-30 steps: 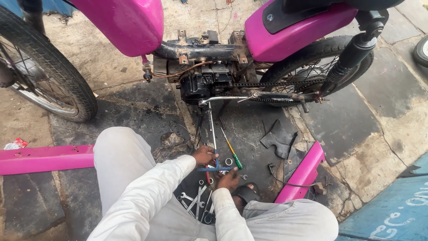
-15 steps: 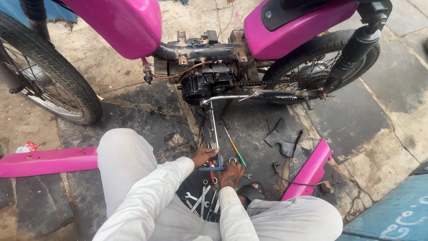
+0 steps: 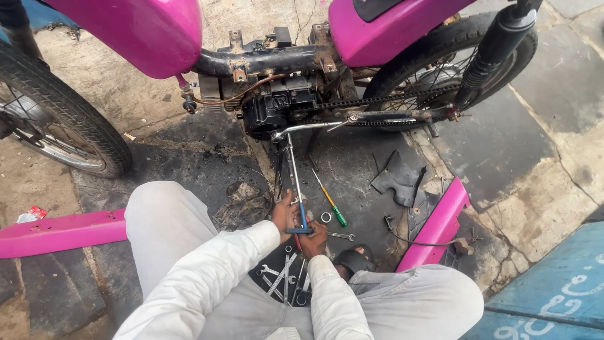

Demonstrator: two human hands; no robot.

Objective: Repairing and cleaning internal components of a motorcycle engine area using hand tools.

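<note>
We crouch on the stained pavement beside a pink motorcycle (image 3: 390,28) stripped of its side covers, both hands on a long steel T-handle wrench with a blue crossbar (image 3: 297,189), whose shaft runs from the dark engine block (image 3: 277,110) down to us. Our left hand (image 3: 284,214) curls its fingers around the shaft just above the crossbar, and our right hand (image 3: 314,239) closes on the crossbar end from below; how tightly either grips we cannot tell. The far tip of the wrench is too small to see seated. If it sits only partly on its fastener, a hard turn could slip it off, rounding the fastener and driving our knuckles toward the chain (image 3: 377,101) or the frame. The long shaft also flexes easily, so a sideways push could cam it out. Close by our hands lie a green-handled screwdriver (image 3: 330,201), a small metal ring (image 3: 326,217) and a spread of loose spanners (image 3: 283,277) between our knees; a sudden slip could scatter these or land a hand on them.
</note>
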